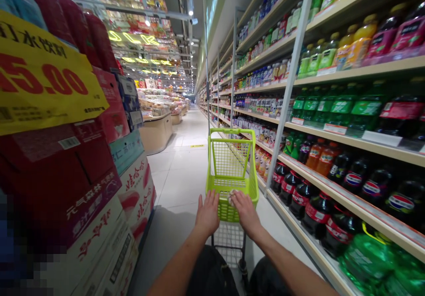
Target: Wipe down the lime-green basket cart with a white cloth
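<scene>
Noted one green shopping cart (232,182), standing in the aisle (181,165). Saw left grip (208,209) apart, fingers straight at the cart's near edge; right grip (245,207) over a whitish wad (232,194), could not tell whether clamped. Listed shelved bottles (341,105) right, stacked cartons (133,185) left.

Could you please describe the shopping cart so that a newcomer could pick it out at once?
Tall drink shelves line the right side of the aisle. Beside them stands the shopping cart, with the person's left hand and right hand at its near end. Its lime-green open grid sets it apart from the bottles and boxes nearby.
</scene>
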Demonstrator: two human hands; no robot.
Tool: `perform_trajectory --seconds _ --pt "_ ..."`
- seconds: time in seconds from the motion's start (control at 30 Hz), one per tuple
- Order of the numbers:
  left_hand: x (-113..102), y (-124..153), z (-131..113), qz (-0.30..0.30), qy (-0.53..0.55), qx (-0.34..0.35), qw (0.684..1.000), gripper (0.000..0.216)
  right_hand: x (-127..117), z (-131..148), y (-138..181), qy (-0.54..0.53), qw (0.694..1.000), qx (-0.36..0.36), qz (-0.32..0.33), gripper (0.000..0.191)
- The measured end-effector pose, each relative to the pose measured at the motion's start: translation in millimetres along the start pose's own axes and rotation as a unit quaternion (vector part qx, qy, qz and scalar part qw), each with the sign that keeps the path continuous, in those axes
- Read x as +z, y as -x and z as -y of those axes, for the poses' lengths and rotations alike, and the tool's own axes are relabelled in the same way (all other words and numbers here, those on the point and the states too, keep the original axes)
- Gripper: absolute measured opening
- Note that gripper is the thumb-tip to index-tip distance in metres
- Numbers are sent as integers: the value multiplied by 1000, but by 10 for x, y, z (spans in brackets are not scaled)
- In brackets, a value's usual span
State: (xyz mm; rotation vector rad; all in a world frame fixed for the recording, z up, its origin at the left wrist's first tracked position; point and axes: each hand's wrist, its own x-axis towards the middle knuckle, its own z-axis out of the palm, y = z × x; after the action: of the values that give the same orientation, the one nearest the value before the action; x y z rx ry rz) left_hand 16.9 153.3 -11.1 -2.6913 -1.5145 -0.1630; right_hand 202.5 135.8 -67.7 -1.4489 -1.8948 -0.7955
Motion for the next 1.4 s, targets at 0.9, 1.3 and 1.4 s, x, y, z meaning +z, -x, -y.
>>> perform_trajectory --seconds 0.9,1.3,1.4 --pt "212 74 -194 8 -29 -1 1000 78 25 84 136 -50 998 20 9 39" --pt "194 80 -249 3 -7 -11 1000 76 -54 172 144 -1 998 60 34 45" --pt "209 82 -230 -3 -19 -12 1000 75 -61 201 77 9 995 62 73 49"
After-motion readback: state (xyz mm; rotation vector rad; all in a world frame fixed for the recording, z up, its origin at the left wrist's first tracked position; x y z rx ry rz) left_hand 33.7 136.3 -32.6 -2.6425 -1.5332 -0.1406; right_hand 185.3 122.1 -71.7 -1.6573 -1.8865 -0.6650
